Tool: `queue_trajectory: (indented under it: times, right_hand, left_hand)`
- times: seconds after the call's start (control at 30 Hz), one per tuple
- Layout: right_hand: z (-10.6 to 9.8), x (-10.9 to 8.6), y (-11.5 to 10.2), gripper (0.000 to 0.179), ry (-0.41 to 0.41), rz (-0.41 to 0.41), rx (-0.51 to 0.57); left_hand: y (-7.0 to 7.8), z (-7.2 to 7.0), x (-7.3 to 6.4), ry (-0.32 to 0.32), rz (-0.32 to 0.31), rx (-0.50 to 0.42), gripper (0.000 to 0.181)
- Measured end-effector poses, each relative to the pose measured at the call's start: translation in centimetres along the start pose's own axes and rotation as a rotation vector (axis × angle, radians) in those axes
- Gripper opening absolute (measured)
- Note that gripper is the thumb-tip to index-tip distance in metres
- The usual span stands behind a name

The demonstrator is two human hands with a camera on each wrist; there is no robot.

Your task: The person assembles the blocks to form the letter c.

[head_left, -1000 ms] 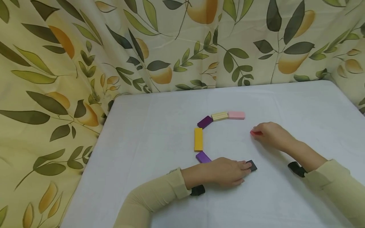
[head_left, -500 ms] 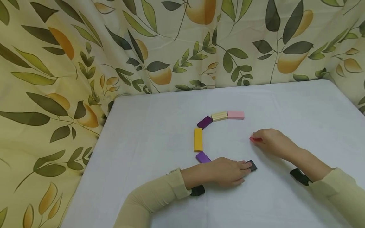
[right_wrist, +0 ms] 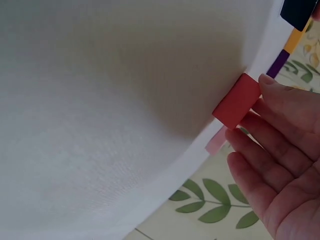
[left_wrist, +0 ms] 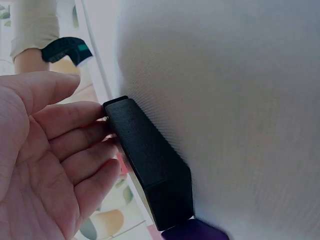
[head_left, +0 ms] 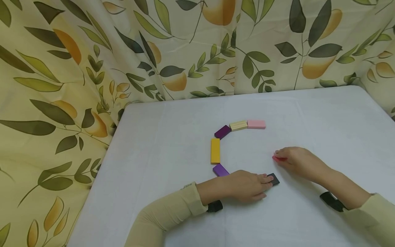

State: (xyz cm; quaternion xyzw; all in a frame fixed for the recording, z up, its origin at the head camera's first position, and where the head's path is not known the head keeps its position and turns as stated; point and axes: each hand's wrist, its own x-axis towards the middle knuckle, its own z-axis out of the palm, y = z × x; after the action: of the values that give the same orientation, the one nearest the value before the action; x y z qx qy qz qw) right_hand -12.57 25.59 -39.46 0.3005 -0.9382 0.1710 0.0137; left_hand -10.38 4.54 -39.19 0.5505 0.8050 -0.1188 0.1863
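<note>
The left hand [head_left: 248,186] lies over a black block [left_wrist: 150,160], its fingertips touching it and its thumb held apart in the left wrist view. In the head view a dark block end [head_left: 274,179] shows beyond these fingertips, and the hand hides the rest. The right hand [head_left: 300,163] pinches a red block [right_wrist: 237,101] by one side between thumb and fingers. That block is to the right of the curve of blocks, apart from the black one. A purple block [head_left: 220,170] emerges behind the left wrist and meets the black block's end in the left wrist view.
A yellow block [head_left: 215,151], a dark purple block [head_left: 222,132], a pale striped block [head_left: 238,126] and a pink block [head_left: 256,124] continue the curve, end to end. They lie on a white-covered table [head_left: 166,137]. A leaf-patterned curtain [head_left: 203,51] hangs behind.
The right hand has moved nearer the front of the table with the red block, toward the black block's level. The left hand has stayed in place.
</note>
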Motion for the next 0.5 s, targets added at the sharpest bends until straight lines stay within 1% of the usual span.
queue_trajectory:
  times: [0.23,0.5]
  right_hand:
    - [0.0,-0.4,-0.4,0.023,0.004,-0.005,0.015]
    - [0.2,-1.2,-0.5,0.025,0.044,-0.055,-0.002]
  left_hand:
    - [-0.1,-0.1,0.0,0.0,-0.007,0.002,0.05]
    - [-0.2,-0.1,0.0,0.008,0.005,-0.005,0.049]
